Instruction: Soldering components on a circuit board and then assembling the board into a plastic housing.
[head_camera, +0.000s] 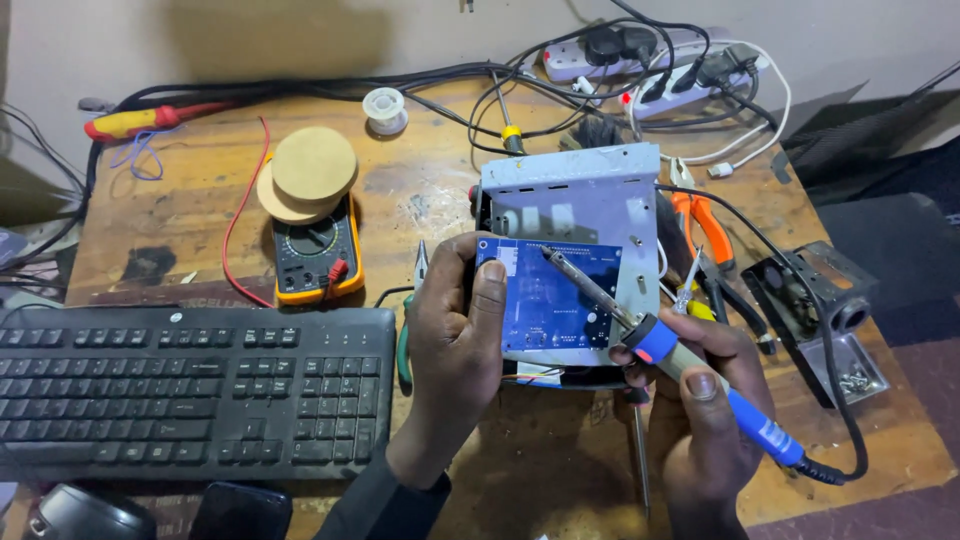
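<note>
Head view: left hand grips the left edge of the blue board, thumb on its face; the board lies on a grey metal chassis at mid-desk. Right hand is closed around the blue iron, tip touching the board's upper middle. Keyboard at left, yellow meter behind it, orange pliers right of the chassis.
</note>
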